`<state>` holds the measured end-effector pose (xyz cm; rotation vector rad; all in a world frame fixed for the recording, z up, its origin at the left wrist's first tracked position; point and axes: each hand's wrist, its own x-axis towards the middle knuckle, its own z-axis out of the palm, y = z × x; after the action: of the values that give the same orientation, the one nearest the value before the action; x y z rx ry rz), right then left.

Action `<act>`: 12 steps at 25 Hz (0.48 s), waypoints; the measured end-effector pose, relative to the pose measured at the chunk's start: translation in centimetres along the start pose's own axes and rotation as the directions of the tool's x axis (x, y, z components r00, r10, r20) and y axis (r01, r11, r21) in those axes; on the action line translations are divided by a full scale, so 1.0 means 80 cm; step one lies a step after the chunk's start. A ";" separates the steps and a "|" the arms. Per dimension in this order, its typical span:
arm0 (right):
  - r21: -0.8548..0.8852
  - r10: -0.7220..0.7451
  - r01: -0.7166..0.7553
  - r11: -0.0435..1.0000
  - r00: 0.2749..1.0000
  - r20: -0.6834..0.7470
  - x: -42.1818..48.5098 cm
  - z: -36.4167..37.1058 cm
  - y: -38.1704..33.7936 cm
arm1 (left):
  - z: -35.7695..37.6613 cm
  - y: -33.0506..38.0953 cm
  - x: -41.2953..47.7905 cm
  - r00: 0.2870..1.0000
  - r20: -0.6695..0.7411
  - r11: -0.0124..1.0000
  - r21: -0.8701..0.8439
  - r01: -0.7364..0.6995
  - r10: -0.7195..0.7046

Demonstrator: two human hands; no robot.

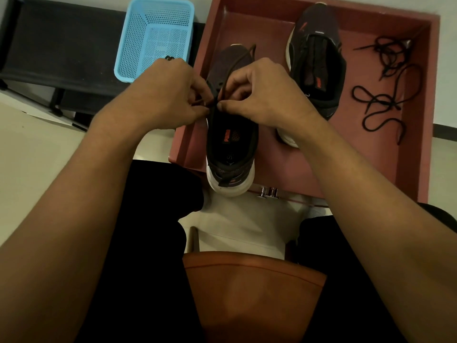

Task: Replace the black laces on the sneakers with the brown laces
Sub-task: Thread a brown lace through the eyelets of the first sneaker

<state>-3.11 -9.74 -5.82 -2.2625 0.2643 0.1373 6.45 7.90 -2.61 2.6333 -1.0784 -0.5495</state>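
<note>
A dark sneaker (231, 147) with a white sole stands on the near left of the red tray (415, 134), heel toward me. A brown lace (237, 63) runs up from its eyelets and loops over the toe. My left hand (168, 95) pinches one end of this lace at the sneaker's top. My right hand (259, 95) pinches the other strand beside it. The second dark sneaker (319, 60) lies farther back on the tray, without a lace that I can see. Black laces (385, 90) lie tangled at the tray's right side.
A blue perforated basket (155, 38) stands to the left of the tray, beside a black stand (61, 45). My legs in black and the brown seat edge (254, 288) fill the foreground. The floor is pale.
</note>
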 end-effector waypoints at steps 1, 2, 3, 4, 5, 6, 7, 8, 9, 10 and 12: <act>-0.004 0.004 -0.004 1.000 1.000 -0.005 0.000 0.000 0.000 | 0.002 0.002 0.002 1.000 -0.026 1.000 -0.009 -0.011 0.011; -0.009 0.004 -0.004 1.000 1.000 -0.009 0.000 0.000 0.000 | 0.004 0.001 0.003 0.999 -0.038 1.000 -0.013 -0.014 0.013; -0.016 0.002 -0.002 1.000 1.000 -0.012 0.000 0.001 -0.001 | 0.003 0.000 0.004 0.999 -0.039 1.000 -0.010 -0.018 0.018; -0.021 0.000 0.000 1.000 1.000 -0.012 0.000 0.002 -0.002 | 0.003 -0.001 0.004 0.999 -0.036 1.000 0.004 -0.011 0.011; -0.020 0.001 -0.002 1.000 1.000 -0.013 0.000 0.002 -0.002 | 0.001 -0.005 0.003 0.999 -0.034 0.999 0.031 0.013 -0.011; -0.011 0.005 -0.005 1.000 1.000 -0.014 -0.001 0.002 -0.002 | 0.000 -0.012 0.004 0.998 -0.029 0.996 0.074 0.057 -0.055; 0.000 0.007 -0.007 1.000 1.000 -0.016 -0.001 0.002 -0.002 | -0.001 -0.020 0.004 0.993 -0.020 0.986 0.124 0.114 -0.112; 0.010 0.008 -0.008 1.000 1.000 -0.016 -0.001 0.001 -0.002 | -0.002 -0.027 0.003 0.985 0.003 0.970 0.173 0.170 -0.173; 0.017 0.009 -0.009 1.000 1.000 -0.014 -0.001 0.001 -0.002 | -0.003 -0.031 0.001 0.976 0.038 0.958 0.202 0.204 -0.216; 0.018 0.010 -0.010 1.000 1.000 -0.011 -0.001 0.001 -0.002 | -0.004 -0.031 0.000 0.971 0.076 0.957 0.205 0.206 -0.225; 0.013 0.012 -0.012 1.000 1.000 -0.006 0.000 0.001 -0.002 | -0.003 -0.022 -0.001 0.984 0.105 0.980 0.156 0.127 -0.144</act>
<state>-3.05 -9.57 -5.73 -2.2489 0.2811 0.1339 7.62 9.21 -3.06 2.8531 -1.0133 -0.6821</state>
